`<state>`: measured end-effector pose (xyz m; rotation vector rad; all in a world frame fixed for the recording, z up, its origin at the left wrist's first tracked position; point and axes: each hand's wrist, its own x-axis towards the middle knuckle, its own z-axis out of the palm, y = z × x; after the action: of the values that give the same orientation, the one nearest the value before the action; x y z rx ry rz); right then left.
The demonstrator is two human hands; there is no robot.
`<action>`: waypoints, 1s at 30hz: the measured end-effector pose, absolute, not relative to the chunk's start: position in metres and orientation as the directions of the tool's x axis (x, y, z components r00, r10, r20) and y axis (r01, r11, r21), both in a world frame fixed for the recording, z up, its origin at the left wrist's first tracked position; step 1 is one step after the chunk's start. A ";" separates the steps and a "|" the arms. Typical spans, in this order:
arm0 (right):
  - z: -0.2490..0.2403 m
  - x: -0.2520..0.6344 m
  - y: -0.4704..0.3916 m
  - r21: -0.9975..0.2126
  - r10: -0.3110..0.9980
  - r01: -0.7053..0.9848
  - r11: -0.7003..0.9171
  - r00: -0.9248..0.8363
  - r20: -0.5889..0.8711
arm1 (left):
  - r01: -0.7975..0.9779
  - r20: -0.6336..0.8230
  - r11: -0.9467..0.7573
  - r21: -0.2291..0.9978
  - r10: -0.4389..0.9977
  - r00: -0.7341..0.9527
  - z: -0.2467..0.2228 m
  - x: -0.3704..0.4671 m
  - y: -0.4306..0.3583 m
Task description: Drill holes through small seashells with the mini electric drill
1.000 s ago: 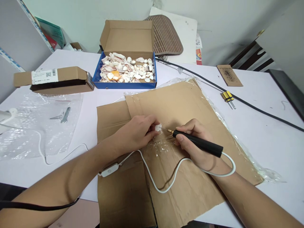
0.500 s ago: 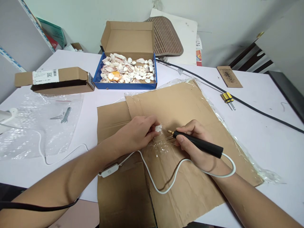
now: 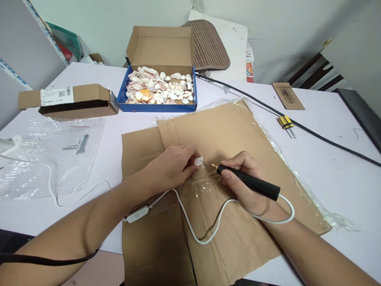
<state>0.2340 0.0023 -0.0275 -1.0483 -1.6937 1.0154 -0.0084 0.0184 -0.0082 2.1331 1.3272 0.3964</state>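
Note:
Between the thumb and fingers of my left hand (image 3: pixel 175 167) is a small white shell (image 3: pixel 198 161), held low over the cardboard sheet (image 3: pixel 208 127). My right hand (image 3: pixel 248 186) grips a black pen-style electric drill (image 3: pixel 253 182) much like a pencil. Its brass chuck points left, and the thin drill bit (image 3: pixel 205 162) reaches the shell; whether it has entered the surface I cannot tell. From the drill's rear end a white cable (image 3: pixel 205 241) loops over the cardboard to an inline switch (image 3: pixel 137 214) beside my left forearm. Crinkled clear film lies under both hands.
A blue box (image 3: pixel 157 107) full of shells stands open at the back. Left of it lies a long brown carton (image 3: pixel 77 101), with a small wrench (image 3: pixel 83 144) on bubble wrap in front. Yellow-handled screwdrivers (image 3: pixel 285 122) and a black cable (image 3: pixel 262 104) are on the right.
Almost nothing differs. My right hand and the drill have shifted very slightly, while my left hand keeps its hold on the shell.

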 end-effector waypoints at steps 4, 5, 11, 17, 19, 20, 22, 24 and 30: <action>-0.029 0.233 0.003 -0.922 0.928 0.213 0.324 -0.259 0.266 | 0.709 -0.048 -0.335 0.621 0.886 0.460 -0.010 -0.008 0.018; -0.029 0.233 0.003 -0.921 0.928 0.213 0.326 -0.258 0.269 | 0.708 -0.048 -0.335 0.621 0.886 0.461 -0.010 -0.008 0.018; -0.027 0.234 0.002 -0.915 0.925 0.229 0.333 -0.267 0.270 | 0.708 -0.047 -0.334 0.622 0.887 0.460 -0.009 -0.008 0.017; -0.030 0.234 0.000 -0.911 0.923 0.238 0.338 -0.272 0.271 | 0.708 -0.044 -0.336 0.622 0.887 0.459 -0.009 -0.009 0.018; -0.032 0.235 0.000 -0.908 0.922 0.245 0.341 -0.275 0.272 | 0.708 -0.041 -0.338 0.620 0.887 0.460 -0.009 -0.008 0.019; -0.032 0.235 0.000 -0.907 0.922 0.246 0.342 -0.275 0.273 | 0.708 -0.040 -0.340 0.619 0.887 0.461 -0.009 -0.008 0.019; -0.033 0.235 0.000 -0.908 0.922 0.243 0.341 -0.273 0.274 | 0.708 -0.038 -0.344 0.617 0.886 0.463 -0.010 -0.008 0.019; -0.032 0.235 0.000 -0.910 0.924 0.244 0.336 -0.271 0.269 | 0.707 -0.034 -0.347 0.616 0.885 0.465 -0.011 -0.008 0.018; -0.031 0.235 0.001 -0.916 0.927 0.236 0.324 -0.271 0.258 | 0.708 -0.035 -0.346 0.615 0.885 0.463 -0.010 -0.009 0.018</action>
<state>0.2347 0.0006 -0.0309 -1.0517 -1.7185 0.9977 -0.0089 0.0178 -0.0098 2.1532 1.3211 0.4123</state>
